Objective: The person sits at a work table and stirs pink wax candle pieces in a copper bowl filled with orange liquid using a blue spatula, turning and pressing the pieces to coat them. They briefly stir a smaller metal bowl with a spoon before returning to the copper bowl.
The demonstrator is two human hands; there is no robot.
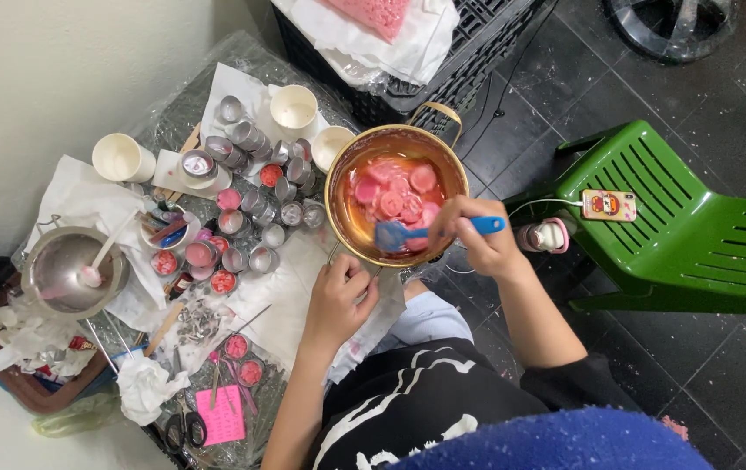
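Observation:
A gold-coloured metal pot (338, 222) sits at the table's right end, holding several pink wax discs (394, 196) in orange liquid. My right hand (481, 244) grips a blue spatula (425, 232) whose blade rests inside the pot near its front rim. My left hand (338, 300) is closed on the pot's handle at the near rim, over white paper. Left of the pot lie several small round tins (251, 209), some filled with pink or red wax.
A steel bowl (68, 270) with a spoon stands at the left. White cups (125, 158) stand at the back. Scissors (186, 428) and a pink note (220, 416) lie at the front. A green plastic chair (677, 235) carries a phone; a black crate (442, 70) is behind.

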